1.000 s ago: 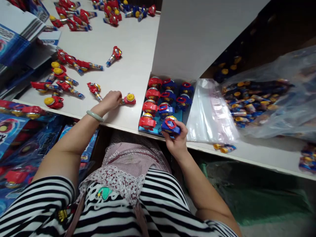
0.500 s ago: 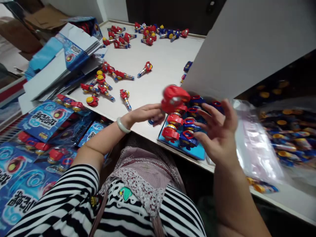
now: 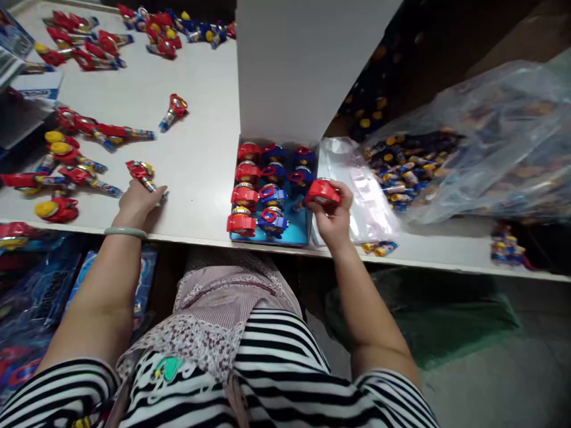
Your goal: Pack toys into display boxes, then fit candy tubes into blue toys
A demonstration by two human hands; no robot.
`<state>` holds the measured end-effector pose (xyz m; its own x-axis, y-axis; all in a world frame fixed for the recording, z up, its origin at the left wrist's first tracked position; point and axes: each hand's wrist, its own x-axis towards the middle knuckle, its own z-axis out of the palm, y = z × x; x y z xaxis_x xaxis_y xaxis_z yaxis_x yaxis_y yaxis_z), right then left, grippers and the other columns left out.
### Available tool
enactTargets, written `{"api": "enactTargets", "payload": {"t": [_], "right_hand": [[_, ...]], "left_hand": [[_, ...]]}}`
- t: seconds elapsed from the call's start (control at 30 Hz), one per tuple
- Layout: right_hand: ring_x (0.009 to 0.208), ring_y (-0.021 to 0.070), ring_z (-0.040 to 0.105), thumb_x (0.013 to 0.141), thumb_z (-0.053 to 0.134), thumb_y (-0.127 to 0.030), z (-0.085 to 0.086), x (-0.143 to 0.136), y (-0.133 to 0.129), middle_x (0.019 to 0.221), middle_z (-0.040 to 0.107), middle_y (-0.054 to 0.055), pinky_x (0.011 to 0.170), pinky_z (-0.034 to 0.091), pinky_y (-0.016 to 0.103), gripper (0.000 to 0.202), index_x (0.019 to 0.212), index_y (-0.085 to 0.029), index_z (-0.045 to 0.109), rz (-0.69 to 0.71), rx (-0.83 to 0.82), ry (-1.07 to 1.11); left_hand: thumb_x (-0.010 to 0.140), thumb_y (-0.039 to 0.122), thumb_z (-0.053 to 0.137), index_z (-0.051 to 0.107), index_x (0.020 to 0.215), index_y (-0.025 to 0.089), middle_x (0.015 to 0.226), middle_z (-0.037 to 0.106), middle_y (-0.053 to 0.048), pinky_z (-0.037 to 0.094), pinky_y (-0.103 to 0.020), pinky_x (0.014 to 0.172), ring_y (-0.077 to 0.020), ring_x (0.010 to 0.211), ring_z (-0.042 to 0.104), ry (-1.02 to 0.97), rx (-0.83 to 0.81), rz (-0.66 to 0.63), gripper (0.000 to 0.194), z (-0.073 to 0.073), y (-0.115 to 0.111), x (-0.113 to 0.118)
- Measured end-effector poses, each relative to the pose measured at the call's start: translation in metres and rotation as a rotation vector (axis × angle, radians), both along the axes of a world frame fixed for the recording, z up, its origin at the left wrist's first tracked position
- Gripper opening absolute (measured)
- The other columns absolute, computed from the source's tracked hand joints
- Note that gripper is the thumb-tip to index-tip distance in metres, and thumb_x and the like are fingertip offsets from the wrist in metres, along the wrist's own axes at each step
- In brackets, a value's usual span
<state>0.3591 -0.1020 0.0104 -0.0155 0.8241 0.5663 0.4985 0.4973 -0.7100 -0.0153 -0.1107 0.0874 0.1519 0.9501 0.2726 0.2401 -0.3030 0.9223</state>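
Observation:
My right hand point(image 3: 333, 217) is closed around a red toy point(image 3: 323, 194) just over the right side of an open display box point(image 3: 267, 239). Rows of red toys point(image 3: 244, 194) and blue toys point(image 3: 273, 196) stand inside that box, with its blue bottom showing at the front right. On the white table to the left, my left hand point(image 3: 136, 203) has its fingers closed on a red and yellow toy point(image 3: 141, 172) with a tube-shaped handle.
More red toys point(image 3: 84, 175) lie at the left, and others at the back. Clear plastic bags point(image 3: 357, 190) are right of the box, beside a large bag of small tubes point(image 3: 405, 169). The raised white lid point(image 3: 294, 65) stands behind the box.
My left hand has moved left, away from the box, to a toy on the table. The red toy it held is now in my right hand. The view has turned right.

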Motion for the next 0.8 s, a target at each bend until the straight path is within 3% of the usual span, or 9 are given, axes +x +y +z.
{"api": "enactTargets", "payload": {"t": [0.07,0.13,0.27,0.33,0.4,0.5,0.63,0.8], "right_hand": [[0.103,0.024,0.065,0.089,0.061,-0.044,-0.015,-0.005,0.001,0.129,0.056,0.01,0.087,0.059,0.04,0.056,0.137,-0.028,0.037,0.029,-0.04,-0.012],[0.103,0.0235,0.066,0.088,0.062,-0.04,-0.017,-0.006,0.0,0.13,0.057,0.009,0.086,0.06,0.039,0.056,0.138,-0.029,0.038,0.085,-0.08,-0.057],[0.1,0.0239,0.068,0.088,0.062,-0.035,-0.001,-0.001,-0.001,0.128,0.06,0.008,0.084,0.06,0.039,0.055,0.138,-0.031,0.04,0.133,-0.135,-0.129],[0.094,0.0234,0.069,0.088,0.061,-0.035,0.006,0.001,0.002,0.125,0.062,0.007,0.081,0.061,0.039,0.057,0.14,-0.031,0.04,0.133,-0.166,-0.154],[0.097,0.0243,0.069,0.088,0.062,-0.034,0.01,0.002,0.006,0.128,0.062,0.007,0.083,0.061,0.041,0.056,0.14,-0.032,0.042,0.158,-0.17,-0.196],[0.105,0.025,0.068,0.088,0.063,-0.034,0.008,0.006,0.009,0.134,0.06,0.007,0.087,0.06,0.041,0.054,0.139,-0.032,0.045,0.205,-0.12,-0.217],[0.105,0.0248,0.067,0.089,0.062,-0.036,-0.004,0.009,0.006,0.134,0.058,0.009,0.085,0.06,0.039,0.058,0.143,-0.031,0.04,0.179,-0.099,-0.169],[0.114,0.0263,0.065,0.092,0.059,-0.033,-0.01,0.003,-0.004,0.136,0.058,0.009,0.092,0.058,0.041,0.057,0.145,-0.034,0.037,0.192,-0.036,-0.159]], "left_hand": [[0.083,0.045,0.066,0.049,0.102,0.024,0.063,0.061,0.009,0.041,-0.024,0.055,-0.0102,0.057,0.054,-0.049,0.0,0.059,0.033,-0.013,-0.001,-0.002],[0.08,0.046,0.068,0.044,0.096,0.024,0.058,0.058,0.012,0.036,-0.022,0.053,-0.0086,0.051,0.049,-0.09,-0.004,0.135,0.036,-0.029,0.003,-0.015],[0.066,0.036,0.078,0.034,0.079,0.022,0.045,0.049,0.018,0.021,-0.018,0.044,-0.006,0.037,0.034,-0.177,0.007,0.325,0.049,-0.063,0.02,-0.061],[0.067,0.034,0.076,0.04,0.079,0.023,0.045,0.05,0.017,0.014,-0.019,0.041,-0.0062,0.037,0.033,-0.28,0.018,0.44,0.04,-0.072,0.024,-0.071],[0.078,0.04,0.066,0.054,0.085,0.023,0.049,0.052,0.011,0.012,-0.022,0.039,-0.0068,0.04,0.035,-0.367,0.045,0.478,0.022,-0.07,0.022,-0.066],[0.087,0.046,0.059,0.066,0.09,0.019,0.057,0.055,0.004,0.015,-0.026,0.037,-0.0079,0.045,0.039,-0.415,0.161,0.36,0.028,-0.052,0.013,-0.036],[0.089,0.045,0.066,0.064,0.098,0.019,0.069,0.059,0.001,0.027,-0.027,0.04,-0.0103,0.052,0.047,-0.471,0.302,0.159,0.028,-0.031,0.004,0.008],[0.096,0.04,0.061,0.06,0.104,0.02,0.072,0.057,0.0,0.033,-0.027,0.044,-0.0117,0.058,0.05,-0.439,0.346,0.012,0.021,-0.028,0.003,0.039]]}}
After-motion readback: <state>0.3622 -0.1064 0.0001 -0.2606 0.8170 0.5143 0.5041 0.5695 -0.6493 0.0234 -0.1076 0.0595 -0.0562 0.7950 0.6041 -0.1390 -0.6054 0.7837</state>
